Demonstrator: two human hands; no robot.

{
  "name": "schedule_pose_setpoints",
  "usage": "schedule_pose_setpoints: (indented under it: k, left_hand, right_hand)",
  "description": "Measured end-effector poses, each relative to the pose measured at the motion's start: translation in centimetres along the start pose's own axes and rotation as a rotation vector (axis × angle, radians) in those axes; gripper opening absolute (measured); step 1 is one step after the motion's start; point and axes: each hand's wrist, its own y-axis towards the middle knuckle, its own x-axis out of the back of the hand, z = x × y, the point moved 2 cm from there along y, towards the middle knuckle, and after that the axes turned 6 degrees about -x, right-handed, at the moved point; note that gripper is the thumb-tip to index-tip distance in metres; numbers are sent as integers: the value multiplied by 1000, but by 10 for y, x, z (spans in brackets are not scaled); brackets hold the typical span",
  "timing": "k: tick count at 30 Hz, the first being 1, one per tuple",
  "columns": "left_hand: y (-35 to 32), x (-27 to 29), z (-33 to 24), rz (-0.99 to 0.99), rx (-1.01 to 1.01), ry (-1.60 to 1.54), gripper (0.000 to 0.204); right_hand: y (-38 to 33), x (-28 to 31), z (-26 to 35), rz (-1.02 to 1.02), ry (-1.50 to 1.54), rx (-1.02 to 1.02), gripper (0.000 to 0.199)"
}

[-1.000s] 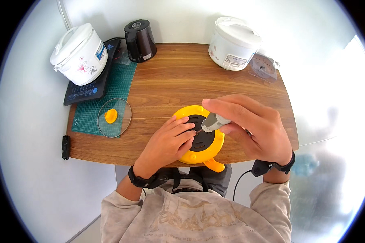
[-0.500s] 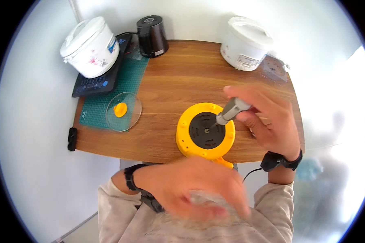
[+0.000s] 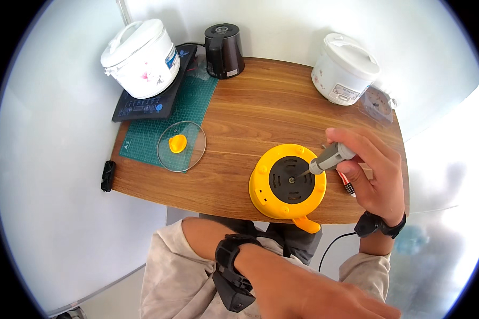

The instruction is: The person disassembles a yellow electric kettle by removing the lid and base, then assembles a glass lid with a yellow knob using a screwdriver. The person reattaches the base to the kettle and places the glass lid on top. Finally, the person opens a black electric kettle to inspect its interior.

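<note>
Grip of the right hand (image 3: 378,173): thumb and fingers closed around the grey handle of a screwdriver (image 3: 331,158), held at a slant, shaft pointing down and left. Its tip is beside the central hole of a dark slotted plate (image 3: 280,187); whether it touches cannot be told.

Grip of the left hand (image 3: 324,295): low over the lap, back of the hand uppermost, fingers cut off by the lower edge; how far it is open, and whether it has hold of anything, cannot be told.

Yellow electric pot (image 3: 259,186): one, upturned, near edge of the wooden tabletop (image 3: 239,127), dark plate facing up, handle (image 3: 307,225) jutting past the edge.

Checked handle (image 3: 348,187), red, black and white: one, partly hidden beneath the right hand.

Glass lid (image 3: 191,154), yellow knob: one, partly on a green cutting mat (image 3: 143,141), partly on bare wood.

Induction cooker (image 3: 142,110), black: one, far left, carrying a floral white rice cooker (image 3: 138,69).

Electric kettle (image 3: 231,56), dark: one, far edge.

Second rice cooker (image 3: 346,69), white: one, far right, clear plastic packet (image 3: 377,106) beside it.

Wrist straps, black: two, left (image 3: 233,266) and right (image 3: 380,225).
</note>
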Motion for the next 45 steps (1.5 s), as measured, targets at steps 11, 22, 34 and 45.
schedule_pose_setpoints:
  k: [11, 22, 34, 45]
  left_hand:
    - [3, -1, -9, -36, 37, -74, 27]
    - [7, 1, -17, -46, 206, -128, 31]
    - [-6, 9, -13, 86, 187, 60, 23]
    - [-47, 109, -139, -517, 895, 1483, 15]
  right_hand:
    - [-1, 2, -4, 7, -5, 14, 34]
    - [-1, 2, -3, 1, -23, 45, 34]
    - [-3, 1, -3, -11, 0, 19, 37]
    - [-4, 7, -3, 39, -32, -16, 39]
